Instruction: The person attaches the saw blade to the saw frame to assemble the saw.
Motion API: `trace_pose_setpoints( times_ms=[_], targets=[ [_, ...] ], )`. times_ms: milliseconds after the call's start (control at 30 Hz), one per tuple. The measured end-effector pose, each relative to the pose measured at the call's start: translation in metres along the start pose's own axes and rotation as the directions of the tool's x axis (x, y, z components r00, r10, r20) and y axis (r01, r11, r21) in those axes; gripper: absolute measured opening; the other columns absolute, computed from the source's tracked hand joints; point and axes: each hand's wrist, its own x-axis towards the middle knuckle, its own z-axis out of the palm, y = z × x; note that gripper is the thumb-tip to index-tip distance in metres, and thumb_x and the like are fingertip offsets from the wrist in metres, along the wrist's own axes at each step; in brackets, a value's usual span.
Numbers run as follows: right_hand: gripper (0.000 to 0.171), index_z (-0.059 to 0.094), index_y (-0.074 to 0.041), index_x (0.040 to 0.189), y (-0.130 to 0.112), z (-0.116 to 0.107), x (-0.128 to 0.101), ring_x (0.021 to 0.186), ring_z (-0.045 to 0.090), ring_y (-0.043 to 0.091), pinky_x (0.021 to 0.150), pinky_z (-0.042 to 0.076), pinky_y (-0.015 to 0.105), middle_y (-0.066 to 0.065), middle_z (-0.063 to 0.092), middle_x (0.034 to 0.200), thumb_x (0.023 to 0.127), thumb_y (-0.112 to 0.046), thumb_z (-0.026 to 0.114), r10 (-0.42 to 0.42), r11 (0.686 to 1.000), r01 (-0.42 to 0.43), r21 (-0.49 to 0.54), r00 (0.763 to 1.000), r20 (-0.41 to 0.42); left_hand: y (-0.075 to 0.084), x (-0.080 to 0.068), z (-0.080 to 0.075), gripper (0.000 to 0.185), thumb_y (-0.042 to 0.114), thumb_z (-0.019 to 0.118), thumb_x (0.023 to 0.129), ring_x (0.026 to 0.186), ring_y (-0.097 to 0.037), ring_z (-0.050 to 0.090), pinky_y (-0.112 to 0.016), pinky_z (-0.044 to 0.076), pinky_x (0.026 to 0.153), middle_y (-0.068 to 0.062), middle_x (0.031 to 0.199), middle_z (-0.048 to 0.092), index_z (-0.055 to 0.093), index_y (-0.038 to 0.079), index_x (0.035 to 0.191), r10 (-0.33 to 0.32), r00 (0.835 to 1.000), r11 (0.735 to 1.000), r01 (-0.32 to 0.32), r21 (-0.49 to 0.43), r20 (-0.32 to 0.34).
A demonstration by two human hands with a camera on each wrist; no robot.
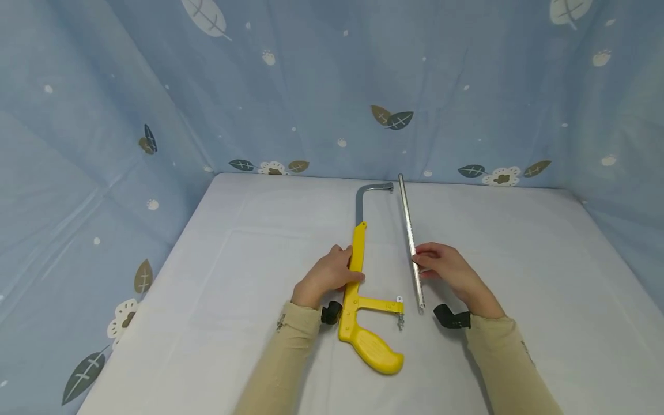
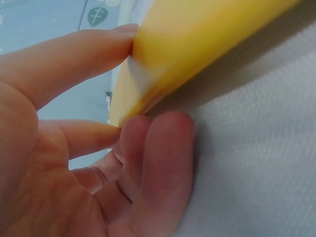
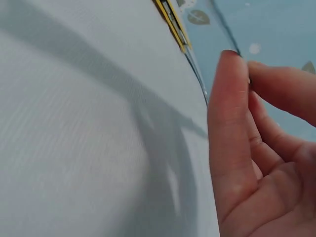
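A yellow hacksaw frame (image 1: 358,288) with a grey metal arm (image 1: 363,199) lies lengthwise on the white table (image 1: 233,276), its handle (image 1: 373,349) toward me. My left hand (image 1: 350,264) grips the frame's yellow spine, thumb on one side and fingers curled round the other. In the left wrist view the frame (image 2: 197,44) sits between thumb and fingers (image 2: 158,148). A loose silver saw blade (image 1: 407,219) lies parallel, just right of the frame. My right hand (image 1: 417,260) pinches the blade near its middle. In the right wrist view the blade (image 3: 197,74) runs past the thumb (image 3: 227,123).
Blue leaf-print fabric (image 1: 332,86) hangs behind the table and along both sides. The table's left edge (image 1: 171,253) drops off beside the cloth. A black strap (image 1: 451,317) sits on each wrist.
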Motion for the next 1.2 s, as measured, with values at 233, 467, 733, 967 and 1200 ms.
trace_pose_setpoints(
  times_ms=[233,467,733,967,1200],
  targets=[
    [0.048,0.045,0.006,0.120,0.000,0.003,0.008,0.082,0.057,0.020,0.071,0.049,0.031,0.019,0.052,0.110,0.086,-0.025,0.059,0.027,0.997,-0.026,0.067,1.000,-0.011,0.001,0.000,0.004,0.078,0.038,0.065,0.079,0.075,-0.018,0.048,-0.026,0.040,0.062,-0.009,0.108,0.038,0.027,0.011,0.141,-0.013,1.000,1.000,0.013,-0.004,0.015],
    [0.049,0.047,0.006,0.120,0.004,0.007,0.012,0.081,0.055,0.019,0.071,0.049,0.030,0.015,0.053,0.105,0.084,-0.024,0.061,0.051,0.990,-0.048,0.130,0.998,-0.023,0.001,0.000,0.007,0.078,0.038,0.066,0.078,0.070,-0.017,0.049,-0.025,0.040,0.059,-0.009,0.108,0.039,0.028,0.011,0.141,-0.016,1.000,1.000,0.016,-0.015,0.015],
    [0.046,0.046,0.008,0.120,0.006,0.011,0.012,0.081,0.055,0.017,0.071,0.049,0.028,0.016,0.054,0.104,0.086,-0.019,0.060,0.054,0.988,-0.049,0.149,0.998,-0.027,0.001,0.002,0.008,0.077,0.039,0.066,0.077,0.065,-0.016,0.049,-0.026,0.040,0.057,-0.007,0.102,0.039,0.030,0.014,0.140,-0.014,1.000,1.000,0.015,-0.025,0.006],
    [0.047,0.046,0.008,0.120,0.009,0.010,0.015,0.079,0.056,0.015,0.069,0.049,0.027,0.013,0.055,0.100,0.085,-0.019,0.060,0.047,0.986,-0.043,0.163,0.999,-0.020,0.001,0.002,0.005,0.075,0.039,0.066,0.077,0.065,-0.016,0.049,-0.025,0.041,0.057,-0.007,0.101,0.039,0.032,0.013,0.139,-0.003,1.000,1.000,0.003,-0.013,-0.001],
    [0.045,0.046,0.009,0.119,0.007,0.009,0.017,0.077,0.057,0.014,0.068,0.049,0.026,0.013,0.056,0.097,0.086,-0.019,0.059,0.048,0.990,-0.046,0.136,0.999,-0.008,0.002,0.002,0.000,0.071,0.039,0.066,0.077,0.065,-0.016,0.049,-0.025,0.041,0.057,-0.007,0.101,0.039,0.036,0.013,0.135,0.002,1.000,1.000,-0.002,-0.016,-0.005]
  ],
)
